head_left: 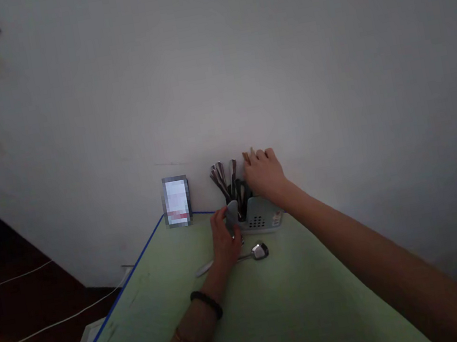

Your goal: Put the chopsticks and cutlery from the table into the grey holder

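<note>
A grey plastic cutlery holder [265, 211] with round drain holes stands against the wall at the table's far end. Several metal-handled utensils [221, 175] rise from its left part, with dark handles beside them. My left hand [223, 240] grips the holder's left front corner, thumb in front and fingers along the side. Over the right part, my right hand [265, 175] is closed around thin wooden sticks that look like chopsticks [246, 157]; only their top ends show above the fingers. A metal spoon [259, 250] lies on the table, its handle partly behind my left wrist.
A phone [177, 202] with a lit, blurred screen leans upright at the table's back left corner. The green table [279, 314] has a blue edge and meets the pale wall [329, 90]. White cables [52, 324] run over the dark floor at left.
</note>
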Tool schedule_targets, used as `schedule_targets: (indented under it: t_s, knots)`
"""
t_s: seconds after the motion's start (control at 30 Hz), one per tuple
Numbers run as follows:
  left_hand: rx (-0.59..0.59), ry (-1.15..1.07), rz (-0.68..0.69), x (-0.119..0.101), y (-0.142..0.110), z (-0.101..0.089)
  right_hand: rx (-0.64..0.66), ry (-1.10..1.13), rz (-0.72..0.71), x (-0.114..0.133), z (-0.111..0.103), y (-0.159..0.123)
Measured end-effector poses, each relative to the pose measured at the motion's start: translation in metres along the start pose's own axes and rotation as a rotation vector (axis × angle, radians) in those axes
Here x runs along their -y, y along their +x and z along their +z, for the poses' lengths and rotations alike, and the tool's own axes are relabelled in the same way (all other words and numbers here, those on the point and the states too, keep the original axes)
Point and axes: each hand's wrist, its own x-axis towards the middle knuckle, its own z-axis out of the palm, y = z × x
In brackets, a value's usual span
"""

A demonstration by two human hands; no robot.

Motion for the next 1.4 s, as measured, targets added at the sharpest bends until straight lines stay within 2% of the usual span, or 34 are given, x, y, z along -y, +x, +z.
schedule_targets:
  t_s: [0.07, 0.2, 0.33, 0.5, 0.8, 0.97, 1.03, 1.07, 1.2, 1.23, 1.3, 1.4]
  knots:
    - [0.007, -0.015, -0.012, 0.002, 0.001, -0.001, -0.091, 0.103, 0.059, 0.003, 0.001, -0.021]
    - [0.031, -0.024, -0.023, 0.006, 0.002, -0.002, -0.216, 0.429, 0.387, 0.002, 0.020, -0.074]
    - [0.058, -0.010, -0.033, 0.009, 0.001, -0.002, -0.295, 0.721, 0.442, -0.012, 0.047, -0.108]
    - [0.086, -0.004, -0.058, 0.012, 0.000, -0.002, -0.284, 0.992, 0.464, -0.026, 0.056, -0.108]
    - [0.096, 0.008, -0.039, 0.013, 0.000, -0.003, -0.173, 0.991, 0.323, -0.006, 0.069, -0.099]
    - [0.127, 0.046, -0.072, 0.011, 0.003, -0.004, -0.128, 0.980, 0.332, -0.004, 0.065, -0.099]
    - [0.226, 0.094, -0.112, 0.007, 0.009, -0.013, -0.081, 0.980, 0.351, -0.007, 0.060, -0.101]
    - [0.327, 0.117, -0.129, 0.005, 0.013, -0.020, -0.032, 0.979, 0.351, -0.009, 0.057, -0.102]
    - [0.874, 0.220, -0.197, -0.015, 0.035, -0.060, 0.234, 0.960, 0.276, -0.016, 0.046, -0.112]
    - [0.955, 0.271, -0.247, -0.021, 0.040, -0.069, 0.278, 0.949, 0.259, -0.016, 0.044, -0.114]
    - [1.076, 0.349, -0.308, -0.032, 0.047, -0.083, 0.337, 0.930, 0.250, -0.016, 0.040, -0.117]
    - [1.132, 0.413, -0.328, -0.039, 0.051, -0.090, 0.413, 0.909, 0.243, -0.013, 0.039, -0.118]
